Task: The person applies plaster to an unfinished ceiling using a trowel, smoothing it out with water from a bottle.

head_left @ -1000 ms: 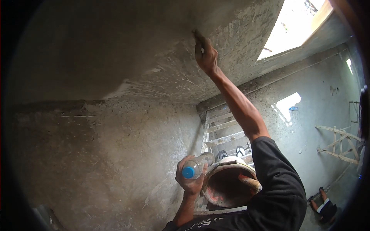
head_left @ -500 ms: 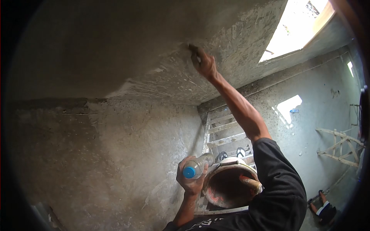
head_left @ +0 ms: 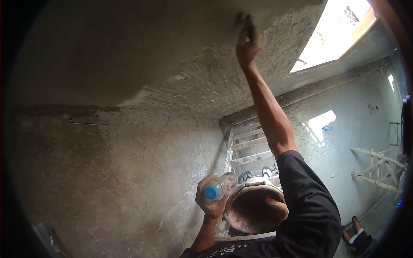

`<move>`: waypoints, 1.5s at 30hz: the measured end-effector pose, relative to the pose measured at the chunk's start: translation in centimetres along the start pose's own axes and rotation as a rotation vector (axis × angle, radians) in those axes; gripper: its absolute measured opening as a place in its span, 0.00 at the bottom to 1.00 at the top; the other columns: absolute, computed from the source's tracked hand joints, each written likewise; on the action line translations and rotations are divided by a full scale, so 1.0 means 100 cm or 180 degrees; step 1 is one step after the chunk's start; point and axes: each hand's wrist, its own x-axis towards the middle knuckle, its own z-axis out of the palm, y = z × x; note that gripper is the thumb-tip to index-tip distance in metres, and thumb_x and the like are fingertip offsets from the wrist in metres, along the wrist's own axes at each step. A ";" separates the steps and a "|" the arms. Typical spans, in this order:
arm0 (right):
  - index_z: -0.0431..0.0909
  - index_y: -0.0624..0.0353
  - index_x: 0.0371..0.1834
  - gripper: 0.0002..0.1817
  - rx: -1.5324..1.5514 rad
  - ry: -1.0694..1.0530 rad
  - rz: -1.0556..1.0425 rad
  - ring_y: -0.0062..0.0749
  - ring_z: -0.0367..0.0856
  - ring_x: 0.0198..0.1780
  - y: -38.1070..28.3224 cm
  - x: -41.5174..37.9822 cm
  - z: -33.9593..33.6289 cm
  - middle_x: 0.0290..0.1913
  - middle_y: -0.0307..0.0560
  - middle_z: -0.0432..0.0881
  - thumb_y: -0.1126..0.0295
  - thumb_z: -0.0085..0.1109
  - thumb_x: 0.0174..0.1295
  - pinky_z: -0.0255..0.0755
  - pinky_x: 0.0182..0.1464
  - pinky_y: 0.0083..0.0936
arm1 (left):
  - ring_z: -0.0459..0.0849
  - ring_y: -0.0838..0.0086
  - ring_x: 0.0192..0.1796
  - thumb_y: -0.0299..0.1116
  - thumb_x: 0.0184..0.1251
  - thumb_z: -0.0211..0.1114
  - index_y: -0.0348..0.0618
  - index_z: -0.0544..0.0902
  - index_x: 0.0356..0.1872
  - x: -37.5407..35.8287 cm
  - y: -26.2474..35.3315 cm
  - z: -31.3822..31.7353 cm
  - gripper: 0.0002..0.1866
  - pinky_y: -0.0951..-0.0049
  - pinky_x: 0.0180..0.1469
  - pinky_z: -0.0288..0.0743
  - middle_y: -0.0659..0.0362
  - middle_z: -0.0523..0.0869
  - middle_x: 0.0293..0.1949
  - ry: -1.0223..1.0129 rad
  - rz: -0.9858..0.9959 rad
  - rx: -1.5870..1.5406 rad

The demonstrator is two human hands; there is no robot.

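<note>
Your left hand (head_left: 211,209) wraps a clear, blue-capped bottle (head_left: 222,183) near the bucket (head_left: 239,222), probably light, squeezable, slick if wet, best held mid-body; your right hand (head_left: 250,50), fingers bent by the wall (head_left: 189,81), blurs too much to tell its grip.

Your right hand (head_left: 248,41) has free room to either side along the broad dark-grey plaster surface (head_left: 142,56). Your left hand (head_left: 211,205), filled by the clear plastic bottle with a blue cap (head_left: 222,185), has open room toward the rough grey-brown wall (head_left: 137,167), but the round, stained bucket (head_left: 231,220) stands close on its right, its mouth partly blocked by an orange-tipped cylindrical object (head_left: 278,206).
</note>
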 end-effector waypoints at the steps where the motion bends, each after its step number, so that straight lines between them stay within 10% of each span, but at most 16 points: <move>1: 0.78 0.63 0.60 0.19 0.0257 -0.0237 -0.0330 0.35 0.87 0.50 0.003 -0.013 0.004 0.52 0.56 0.86 0.80 0.55 0.65 0.81 0.50 0.25 | 0.83 0.61 0.48 0.34 0.49 0.81 0.33 0.78 0.51 0.000 0.000 0.000 0.30 0.61 0.55 0.76 0.49 0.83 0.46 0.0022 0.0004 -0.0015; 6: 0.79 0.64 0.59 0.19 0.0525 -0.1651 -0.0356 0.38 0.87 0.52 -0.034 -0.062 -0.031 0.53 0.54 0.85 0.81 0.54 0.63 0.80 0.55 0.27 | 0.83 0.60 0.48 0.34 0.49 0.81 0.33 0.78 0.51 0.001 -0.004 -0.001 0.29 0.61 0.55 0.76 0.49 0.83 0.46 0.0015 0.0160 0.0072; 11: 0.81 0.61 0.57 0.16 -0.0205 0.0037 -0.0200 0.34 0.86 0.52 -0.004 0.010 -0.015 0.51 0.50 0.87 0.79 0.52 0.68 0.80 0.51 0.25 | 0.83 0.61 0.48 0.34 0.48 0.82 0.34 0.78 0.51 -0.002 -0.004 -0.003 0.29 0.62 0.55 0.76 0.50 0.84 0.45 0.0099 0.0097 0.0115; 15: 0.80 0.62 0.57 0.15 -0.0138 0.0023 -0.0462 0.34 0.87 0.50 0.007 0.019 0.006 0.50 0.52 0.87 0.79 0.52 0.69 0.81 0.49 0.27 | 0.84 0.62 0.46 0.33 0.48 0.82 0.34 0.79 0.50 0.001 -0.008 0.000 0.29 0.63 0.53 0.77 0.51 0.84 0.44 0.0101 0.0120 0.0018; 22: 0.76 0.64 0.62 0.22 0.0597 -0.2440 -0.0861 0.46 0.83 0.57 0.003 -0.117 -0.015 0.54 0.58 0.84 0.83 0.52 0.64 0.79 0.57 0.34 | 0.87 0.59 0.43 0.30 0.46 0.83 0.37 0.79 0.51 0.007 -0.004 -0.003 0.29 0.63 0.47 0.82 0.49 0.85 0.43 0.0193 0.0346 0.0018; 28: 0.78 0.63 0.60 0.17 -0.0282 -0.0024 -0.0130 0.35 0.86 0.52 -0.013 -0.046 0.003 0.53 0.53 0.85 0.77 0.52 0.70 0.79 0.52 0.29 | 0.87 0.60 0.44 0.31 0.45 0.84 0.37 0.78 0.53 0.006 -0.007 -0.002 0.32 0.65 0.47 0.82 0.49 0.85 0.45 0.0195 0.0347 -0.0149; 40: 0.80 0.65 0.56 0.14 0.0467 -0.1859 -0.0647 0.39 0.86 0.52 -0.085 -0.119 0.029 0.53 0.52 0.86 0.78 0.50 0.71 0.81 0.51 0.29 | 0.86 0.58 0.43 0.29 0.44 0.83 0.35 0.79 0.50 0.013 -0.007 -0.012 0.30 0.62 0.47 0.81 0.48 0.85 0.43 0.0563 0.0381 -0.0305; 45: 0.79 0.67 0.57 0.16 0.0005 -0.0235 -0.0516 0.39 0.87 0.52 -0.087 -0.034 0.062 0.54 0.55 0.85 0.79 0.48 0.70 0.81 0.51 0.29 | 0.86 0.58 0.42 0.29 0.44 0.83 0.35 0.78 0.50 0.013 -0.004 -0.016 0.30 0.62 0.48 0.81 0.48 0.85 0.43 0.0617 0.0299 -0.0242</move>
